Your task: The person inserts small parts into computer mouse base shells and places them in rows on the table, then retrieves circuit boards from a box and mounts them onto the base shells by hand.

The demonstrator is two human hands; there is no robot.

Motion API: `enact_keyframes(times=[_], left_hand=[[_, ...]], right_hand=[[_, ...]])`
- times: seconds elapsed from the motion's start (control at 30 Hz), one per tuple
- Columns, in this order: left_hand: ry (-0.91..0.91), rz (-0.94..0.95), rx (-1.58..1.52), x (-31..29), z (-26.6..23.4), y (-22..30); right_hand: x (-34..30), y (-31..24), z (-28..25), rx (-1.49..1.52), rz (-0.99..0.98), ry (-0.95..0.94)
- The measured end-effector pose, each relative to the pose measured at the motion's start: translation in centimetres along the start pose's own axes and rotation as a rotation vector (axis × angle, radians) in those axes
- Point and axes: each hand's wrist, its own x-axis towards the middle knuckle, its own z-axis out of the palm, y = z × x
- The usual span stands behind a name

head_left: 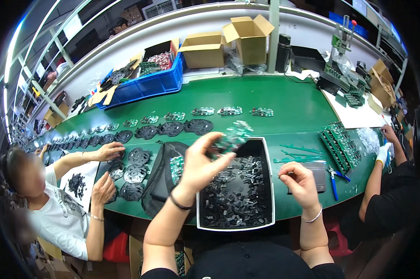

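Note:
My left hand (201, 160) grips a green circuit board (238, 134) between thumb and fingers, raised over the far end of a white-rimmed black tray (271, 195). The board is slightly blurred. Small black plastic parts (235, 197) fill much of that tray. To the right of the tray, my right hand (299, 182) is closed in a pinch; whatever sits between its fingertips is too small to make out. Beneath my left wrist, a black mesh bag (161, 179) lies on the table, with another green board (176, 168) partly hidden by my hand.
Rows of boards (203, 111) and black housings (198, 126) stretch leftward across the green table (284, 100). Blue-handled cutters (333, 182) and stacked board panels (340, 146) stand at right. A blue bin (149, 90) is behind. Co-workers' hands (110, 151) (384, 151) work either side.

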Motion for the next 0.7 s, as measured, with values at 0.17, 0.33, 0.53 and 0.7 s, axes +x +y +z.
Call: enact_keyframes(times=[0.17,0.33,0.53,0.7], left_hand=[[0.005,0.042,0.128,-0.3,-1.1,-0.7],[-0.094,0.015,0.103,-0.6,0.6,-1.7],[-0.092,0.045,0.182,-1.5,0.9,0.4],[-0.09,0.09,0.206,-2.3,1.0,0.4]], right_hand=[[1.3,-1.5,0.7,-0.083,0.001,-0.177],[0.8,-1.7,3.9,-0.501,-0.495,-0.519],[5.9,-2.0,2.4,-0.228,-0.179,0.029],[6.8,-1.5,4.1,-0.122,-0.046,-0.111]])
